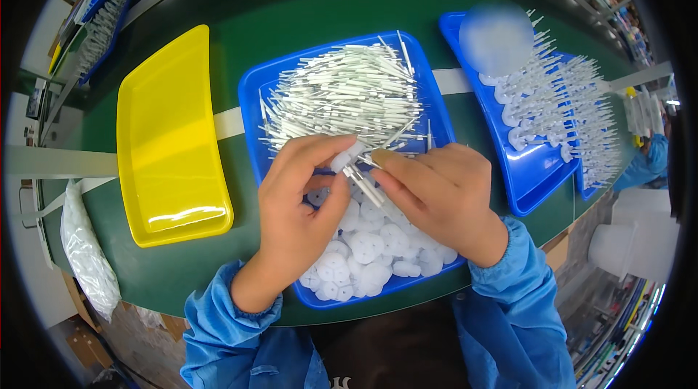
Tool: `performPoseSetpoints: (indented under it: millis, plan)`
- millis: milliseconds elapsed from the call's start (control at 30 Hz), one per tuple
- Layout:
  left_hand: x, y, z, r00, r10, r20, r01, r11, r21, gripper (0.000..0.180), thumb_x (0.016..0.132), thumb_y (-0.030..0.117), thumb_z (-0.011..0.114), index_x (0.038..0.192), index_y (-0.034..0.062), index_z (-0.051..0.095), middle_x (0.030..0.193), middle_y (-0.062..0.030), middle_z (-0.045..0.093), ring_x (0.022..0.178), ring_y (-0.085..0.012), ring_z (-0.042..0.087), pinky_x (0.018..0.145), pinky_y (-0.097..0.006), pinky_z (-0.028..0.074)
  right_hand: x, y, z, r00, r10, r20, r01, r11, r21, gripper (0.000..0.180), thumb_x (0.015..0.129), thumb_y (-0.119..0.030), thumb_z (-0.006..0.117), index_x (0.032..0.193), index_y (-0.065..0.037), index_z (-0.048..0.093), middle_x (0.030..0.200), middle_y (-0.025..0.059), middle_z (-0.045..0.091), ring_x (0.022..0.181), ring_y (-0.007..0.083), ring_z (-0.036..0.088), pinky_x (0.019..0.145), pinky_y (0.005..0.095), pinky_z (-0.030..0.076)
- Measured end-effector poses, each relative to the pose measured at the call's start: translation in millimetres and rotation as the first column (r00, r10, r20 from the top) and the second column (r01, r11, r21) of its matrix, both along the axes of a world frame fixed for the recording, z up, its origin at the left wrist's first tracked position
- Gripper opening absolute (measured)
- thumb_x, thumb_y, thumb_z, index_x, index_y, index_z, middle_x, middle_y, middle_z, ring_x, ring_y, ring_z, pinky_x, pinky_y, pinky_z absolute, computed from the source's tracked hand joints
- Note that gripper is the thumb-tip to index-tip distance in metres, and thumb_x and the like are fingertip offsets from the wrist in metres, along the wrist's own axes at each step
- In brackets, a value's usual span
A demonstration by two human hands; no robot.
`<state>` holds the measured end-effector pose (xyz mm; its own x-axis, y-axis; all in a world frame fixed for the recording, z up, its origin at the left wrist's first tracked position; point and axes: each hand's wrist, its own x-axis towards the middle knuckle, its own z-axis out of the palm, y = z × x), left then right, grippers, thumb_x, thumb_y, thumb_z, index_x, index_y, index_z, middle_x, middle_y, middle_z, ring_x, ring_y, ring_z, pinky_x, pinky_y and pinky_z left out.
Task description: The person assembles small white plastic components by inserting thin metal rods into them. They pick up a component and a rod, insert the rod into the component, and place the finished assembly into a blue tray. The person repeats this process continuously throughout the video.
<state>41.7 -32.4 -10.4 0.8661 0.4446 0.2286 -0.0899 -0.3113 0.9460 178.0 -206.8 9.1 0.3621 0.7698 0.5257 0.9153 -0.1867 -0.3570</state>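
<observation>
Between its thumb and fingers my left hand (291, 200) grips a small white plastic disc (345, 159), tilted on edge. Several white sticks (367, 188) protrude from the disc toward me. My right hand (447, 182) meets it from the right, its thumb and forefinger pinching a thin white stick (368, 161) at the disc; the fingers partly hide the contact. Below both hands is a blue tray (249, 102). A heap of loose white sticks (338, 94) fills its far part, and loose translucent discs (363, 243) are piled in its near part.
A yellow tray (171, 127) lies left on the green table (254, 273). At right, a blue tray (534, 178) carries rows of discs with upright sticks (538, 109), partly behind a blurred round patch. A plastic bag (87, 254) rests at the far left; another person's blue sleeve (647, 163) shows right.
</observation>
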Motion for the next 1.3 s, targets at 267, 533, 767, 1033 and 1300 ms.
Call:
performPoseSetpoints:
  millis: [267, 533, 767, 1033, 1300]
  plan:
    - [-1, -1, -8, 1.000, 0.002, 0.026, 0.000, 0.996, -0.094, 0.045, 0.095, -0.013, 0.071, 0.135, 0.0055, 0.078, 0.121, -0.0150, 0.078, 0.102, -0.0201, 0.078, 0.088, -0.031, 0.065, -7, -2, -5, 0.877, -0.011, -0.480, 0.044, 0.997, 0.057, 0.019, 0.089, -0.017, 0.091, 0.102, -0.007, 0.083, 0.070, 0.0060, 0.072, 0.056, 0.0193, 0.067, 0.053, 0.0312, 0.049]
    - [-1, 0, -3, 1.000, -0.007, -0.009, 0.007, 0.996, 0.093, 0.044, 0.091, -0.010, 0.075, 0.131, 0.0070, 0.081, 0.108, -0.0152, 0.083, 0.088, -0.0213, 0.078, 0.078, -0.029, 0.062, -5, -2, -2, 0.715, -0.055, -0.697, 0.037, 0.999, -0.040, 0.014, 0.090, -0.014, 0.090, 0.094, -0.004, 0.080, 0.067, 0.0079, 0.070, 0.053, 0.0180, 0.064, 0.052, 0.0304, 0.048]
    - [-4, -1, 2, 0.999, -0.005, -0.048, 0.016, 0.975, 0.222, 0.048, 0.087, -0.010, 0.077, 0.131, 0.0083, 0.083, 0.098, -0.0164, 0.083, 0.073, -0.0203, 0.075, 0.068, -0.030, 0.059, -6, -1, -4, 0.983, -0.041, -0.181, 0.047, 0.999, 0.026, 0.010, 0.090, -0.014, 0.088, 0.092, -0.008, 0.079, 0.072, 0.0058, 0.074, 0.058, 0.0220, 0.069, 0.053, 0.0341, 0.051]
    - [-7, -3, 5, 0.999, 0.000, -0.042, 0.011, 0.962, 0.274, 0.050, 0.085, -0.011, 0.077, 0.131, 0.0055, 0.082, 0.097, -0.0173, 0.082, 0.072, -0.0225, 0.074, 0.068, -0.030, 0.059, -8, 4, 0, 0.922, -0.053, -0.384, 0.061, 0.998, 0.010, 0.009, 0.090, -0.012, 0.087, 0.092, -0.006, 0.080, 0.071, 0.0069, 0.072, 0.056, 0.0229, 0.067, 0.052, 0.0339, 0.049]
    - [-5, 0, 2, 0.999, -0.037, 0.011, 0.033, 0.970, 0.241, 0.051, 0.085, -0.011, 0.077, 0.134, 0.0045, 0.080, 0.107, -0.0164, 0.082, 0.081, -0.0208, 0.075, 0.075, -0.030, 0.060, -6, 4, 4, 0.624, -0.065, -0.779, 0.066, 0.997, -0.031, 0.011, 0.093, -0.011, 0.086, 0.097, -0.002, 0.081, 0.068, 0.0086, 0.068, 0.053, 0.0134, 0.059, 0.052, 0.0304, 0.046]
